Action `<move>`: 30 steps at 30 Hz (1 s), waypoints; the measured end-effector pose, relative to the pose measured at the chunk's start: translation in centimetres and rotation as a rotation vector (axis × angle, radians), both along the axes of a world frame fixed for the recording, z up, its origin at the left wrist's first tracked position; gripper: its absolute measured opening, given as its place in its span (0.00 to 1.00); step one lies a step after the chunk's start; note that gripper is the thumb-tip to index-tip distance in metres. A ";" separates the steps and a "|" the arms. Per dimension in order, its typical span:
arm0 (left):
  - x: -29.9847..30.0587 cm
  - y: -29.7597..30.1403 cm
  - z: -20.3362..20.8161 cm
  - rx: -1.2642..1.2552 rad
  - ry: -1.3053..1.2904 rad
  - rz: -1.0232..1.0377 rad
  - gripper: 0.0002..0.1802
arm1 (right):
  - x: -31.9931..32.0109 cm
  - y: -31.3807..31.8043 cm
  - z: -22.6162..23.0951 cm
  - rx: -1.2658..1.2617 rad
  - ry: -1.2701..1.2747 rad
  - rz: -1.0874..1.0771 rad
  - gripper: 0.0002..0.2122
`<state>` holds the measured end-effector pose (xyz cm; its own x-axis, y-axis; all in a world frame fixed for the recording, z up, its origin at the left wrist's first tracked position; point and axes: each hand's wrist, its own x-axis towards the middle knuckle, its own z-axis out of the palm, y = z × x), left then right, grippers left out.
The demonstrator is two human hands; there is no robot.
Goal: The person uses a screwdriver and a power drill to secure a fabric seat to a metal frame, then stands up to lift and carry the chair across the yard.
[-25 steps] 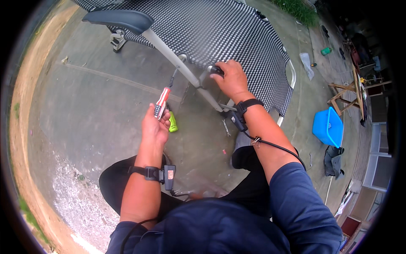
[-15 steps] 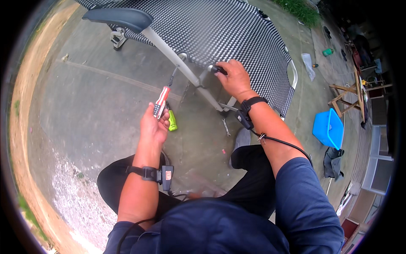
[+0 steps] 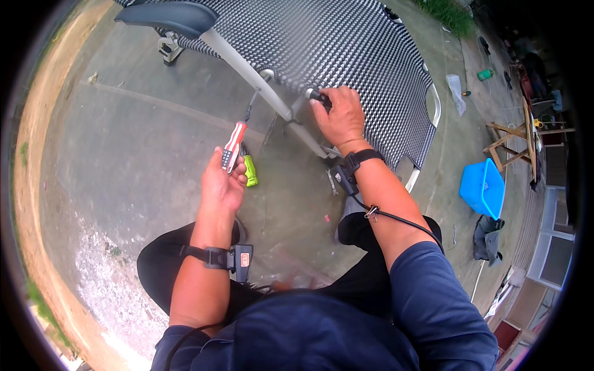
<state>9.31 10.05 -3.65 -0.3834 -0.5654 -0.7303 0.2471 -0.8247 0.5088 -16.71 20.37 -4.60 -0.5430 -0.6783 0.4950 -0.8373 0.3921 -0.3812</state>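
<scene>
My left hand (image 3: 224,185) is closed around the striped red-and-white handle of a screwdriver (image 3: 234,141), which also has a dark starred patch. Its thin shaft points up beside the pale metal frame tube (image 3: 247,73) of a reclining chair. Up and to the right, my right hand (image 3: 342,117) pinches a black knob-like piece (image 3: 318,97) with a silvery end, by the edge of the woven black-and-white seat (image 3: 371,68). Exactly how that piece joins the frame is hidden by my fingers. Beyond the left fingers lies a yellow-green handled tool (image 3: 250,172), low on the concrete.
A wrench (image 3: 332,181) lies on the ground near my right foot. The chair's dark armrest (image 3: 170,18) reaches in at upper left. Off to the right are a blue tub (image 3: 482,187), a grey bag (image 3: 488,238) and a wooden stand (image 3: 510,143).
My right wrist and forearm have swung slightly left while the fingers stay on the black piece. The left hand keeps its hold on the screwdriver. The whole view has shifted a little.
</scene>
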 end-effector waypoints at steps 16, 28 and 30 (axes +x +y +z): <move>-0.1 0.0 -0.3 -0.005 0.014 0.015 0.18 | 1.0 -0.9 -0.6 -0.011 -0.053 -0.170 0.12; -0.4 0.4 -0.2 -0.004 0.000 0.031 0.18 | 1.5 -1.5 0.1 0.043 -0.179 -0.228 0.11; -0.4 0.4 -0.3 -0.008 0.003 0.029 0.18 | 1.5 -1.5 0.0 0.035 -0.172 -0.228 0.11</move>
<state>8.91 10.45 -3.93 -0.3690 -0.5819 -0.7247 0.2723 -0.8132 0.5143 -15.21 18.91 -4.57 -0.7573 -0.5445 0.3605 -0.6503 0.5781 -0.4928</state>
